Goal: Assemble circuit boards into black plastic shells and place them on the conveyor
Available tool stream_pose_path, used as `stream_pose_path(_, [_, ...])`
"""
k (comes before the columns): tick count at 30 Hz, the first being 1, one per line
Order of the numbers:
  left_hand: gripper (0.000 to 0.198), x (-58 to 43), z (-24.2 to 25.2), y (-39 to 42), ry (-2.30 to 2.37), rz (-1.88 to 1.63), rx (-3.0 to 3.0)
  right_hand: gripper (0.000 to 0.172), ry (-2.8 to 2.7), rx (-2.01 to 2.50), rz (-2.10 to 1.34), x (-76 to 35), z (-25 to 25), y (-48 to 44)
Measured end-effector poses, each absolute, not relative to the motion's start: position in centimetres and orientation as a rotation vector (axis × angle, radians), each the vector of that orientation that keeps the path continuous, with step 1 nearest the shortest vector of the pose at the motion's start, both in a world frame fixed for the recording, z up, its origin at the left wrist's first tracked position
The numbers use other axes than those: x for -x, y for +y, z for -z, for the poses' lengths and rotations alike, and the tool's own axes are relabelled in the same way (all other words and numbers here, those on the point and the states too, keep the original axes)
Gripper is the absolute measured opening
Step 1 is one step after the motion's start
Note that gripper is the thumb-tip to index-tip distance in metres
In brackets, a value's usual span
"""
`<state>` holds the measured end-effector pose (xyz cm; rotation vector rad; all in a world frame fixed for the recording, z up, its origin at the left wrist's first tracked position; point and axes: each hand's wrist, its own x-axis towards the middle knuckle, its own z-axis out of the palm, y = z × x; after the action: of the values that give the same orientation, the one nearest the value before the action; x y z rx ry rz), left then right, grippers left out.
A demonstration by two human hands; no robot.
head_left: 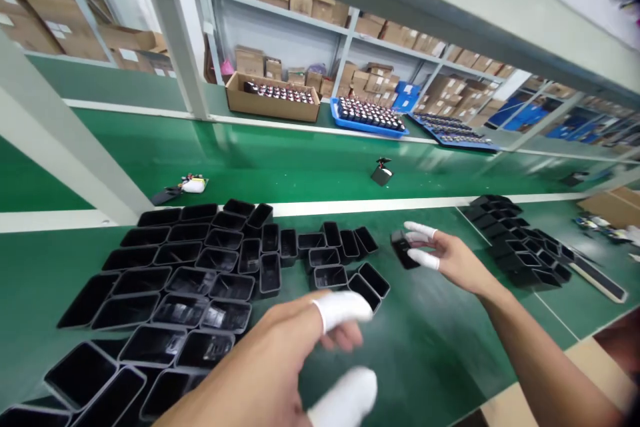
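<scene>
From my remote station I read the right hand (453, 257) as extended over the green bench (440, 353), its white-capped fingertips (423, 258) pinched on a small black casing (403, 248) that sits low at the bench surface, just right of the main spread of black casings (200, 280). The left hand (300, 353) hovers nearer the camera, fingers loosely spread and holding nothing, above the front edge of that spread. A second cluster of black parts (520, 240) lies further right, well apart from the held piece. I judge the casing to be a light, thin-walled, stiff moulded shell, open on one face and glossy (so likely slippery against bare skin, less so against the finger cots). The safest hold appears to be across two opposite outer walls near the rim, with light pressure, since thin walls could flex or scuff. Filled trays (367, 117) rest on the far shelf
</scene>
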<state>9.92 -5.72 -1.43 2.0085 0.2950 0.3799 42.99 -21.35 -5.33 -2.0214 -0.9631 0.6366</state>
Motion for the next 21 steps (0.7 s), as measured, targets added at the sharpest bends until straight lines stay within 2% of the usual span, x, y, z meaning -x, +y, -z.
stream_pose_path(3, [0.065,-11.6,1.0,-4.4,0.364,-0.329,-2.198,0.078,-0.851,1.729,-0.701,-39.6,3.9,-19.3])
stream_pose_path(7, [0.08,-12.6,1.6,-3.8,0.443,-0.435,-2.096,0.072,-0.854,1.417,-0.901,-33.2,2.8,-15.8])
stream_pose_path(14, [0.068,-12.4,1.7,-2.4,0.518,-0.623,-1.909,0.047,-0.815,1.068,-1.074,-28.8,2.8,-12.6])
stream_pose_path(19, [0.081,-11.7,0.2,-1.5,0.422,-0.592,-1.922,0.047,-0.905,1.088,-1.14,-29.0,2.2,-12.2])
stream_pose_path(21, [0.079,-11.4,-0.6,-1.5,0.329,-0.533,-1.93,0.049,-1.033,1.137,-1.215,-29.7,1.7,-11.8])
